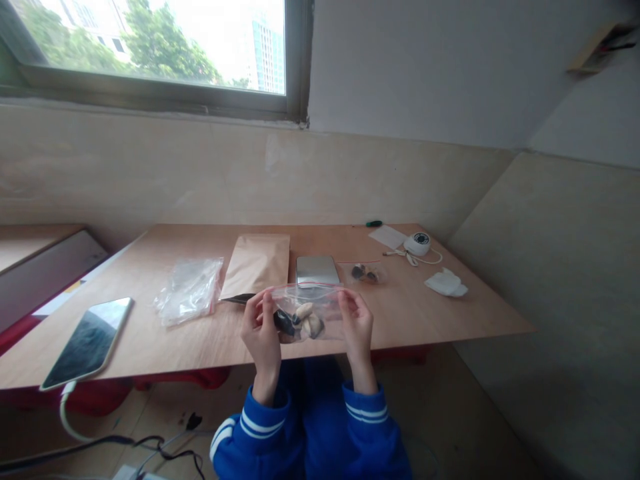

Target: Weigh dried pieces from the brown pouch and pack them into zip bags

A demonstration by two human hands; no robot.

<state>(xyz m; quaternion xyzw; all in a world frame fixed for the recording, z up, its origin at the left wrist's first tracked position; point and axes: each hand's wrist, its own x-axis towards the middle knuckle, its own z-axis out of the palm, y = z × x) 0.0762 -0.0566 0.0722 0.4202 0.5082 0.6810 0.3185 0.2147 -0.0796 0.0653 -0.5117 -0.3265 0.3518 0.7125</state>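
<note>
Between my two hands, near the table's front edge, is a clear zip-lock bag (330,328) with a red line along its top. Several dark and pale stones (313,324) lie inside it. My left hand (263,327) pinches the bag's upper left corner, and my right hand (357,327) pinches the upper right. Just behind the bag sits a small flat scale (317,269) with a silvery top. Right of the scale lies another zip-lock bag (377,272) holding dark and brownish stones. A dark pointed thing (237,299) shows partly beside my left hand.
A brown paper pouch (260,260) and a stack of clear bags (193,290) lie to the left. Farther left is a phone (90,340) on a charging cable. At the right are a white dome camera (418,244) and a crumpled white tissue (447,283).
</note>
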